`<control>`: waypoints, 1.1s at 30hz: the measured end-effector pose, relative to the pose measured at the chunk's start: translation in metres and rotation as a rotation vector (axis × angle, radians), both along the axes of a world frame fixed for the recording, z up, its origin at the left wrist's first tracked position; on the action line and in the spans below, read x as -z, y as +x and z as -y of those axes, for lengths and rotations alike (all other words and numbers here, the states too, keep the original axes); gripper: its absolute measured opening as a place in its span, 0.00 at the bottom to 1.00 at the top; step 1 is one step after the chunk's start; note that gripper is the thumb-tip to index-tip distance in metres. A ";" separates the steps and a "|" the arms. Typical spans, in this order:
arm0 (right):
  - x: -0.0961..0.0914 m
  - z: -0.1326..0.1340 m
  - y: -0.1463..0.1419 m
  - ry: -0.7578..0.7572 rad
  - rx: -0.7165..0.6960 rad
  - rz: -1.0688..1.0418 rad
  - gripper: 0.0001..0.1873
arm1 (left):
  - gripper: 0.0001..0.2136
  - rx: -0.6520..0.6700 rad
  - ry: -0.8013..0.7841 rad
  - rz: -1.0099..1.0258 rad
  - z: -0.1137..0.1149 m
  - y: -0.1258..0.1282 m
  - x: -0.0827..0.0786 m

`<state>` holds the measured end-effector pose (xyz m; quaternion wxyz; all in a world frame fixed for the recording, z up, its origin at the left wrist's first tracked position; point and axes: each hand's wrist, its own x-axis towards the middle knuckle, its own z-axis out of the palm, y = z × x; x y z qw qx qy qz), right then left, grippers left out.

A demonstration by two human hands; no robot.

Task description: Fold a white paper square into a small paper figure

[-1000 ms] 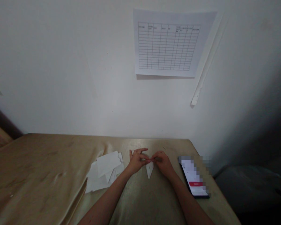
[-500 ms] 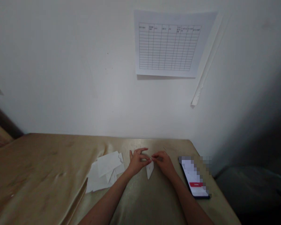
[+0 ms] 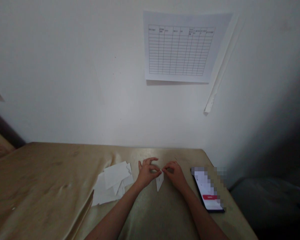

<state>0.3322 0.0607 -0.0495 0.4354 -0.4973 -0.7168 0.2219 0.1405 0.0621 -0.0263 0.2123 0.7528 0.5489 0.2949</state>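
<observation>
A small folded piece of white paper (image 3: 159, 182) with a pointed lower end lies between my hands, over the brown cloth-covered table (image 3: 162, 213). My left hand (image 3: 148, 171) pinches its upper edge between thumb and a finger, while the other fingers are raised and curled. From the other side, my right hand (image 3: 173, 171) pinches the same paper near its top corner with thumb and fingertips. The fingertips of both hands almost meet there and hide the paper's upper end.
Several loose white paper sheets (image 3: 115, 176) overlap left of my left forearm. A phone (image 3: 210, 193) with a lit, partly blurred screen lies at the right near the table's edge. Behind the table, a printed grid sheet (image 3: 180, 50) hangs on the white wall (image 3: 77, 83).
Both hands stay in nearly the same place, still pinching the paper. The paper's right side looks slightly shifted, and my right fingertips have moved a little.
</observation>
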 end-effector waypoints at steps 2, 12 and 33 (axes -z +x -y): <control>0.001 -0.001 0.001 0.003 0.002 0.003 0.06 | 0.02 0.000 -0.013 -0.011 0.000 0.000 -0.001; 0.002 0.000 -0.001 0.008 -0.029 0.030 0.06 | 0.02 -0.003 0.010 0.004 -0.001 0.001 0.002; 0.002 0.001 0.000 0.062 0.120 0.160 0.06 | 0.01 0.018 -0.025 -0.073 0.002 0.001 -0.002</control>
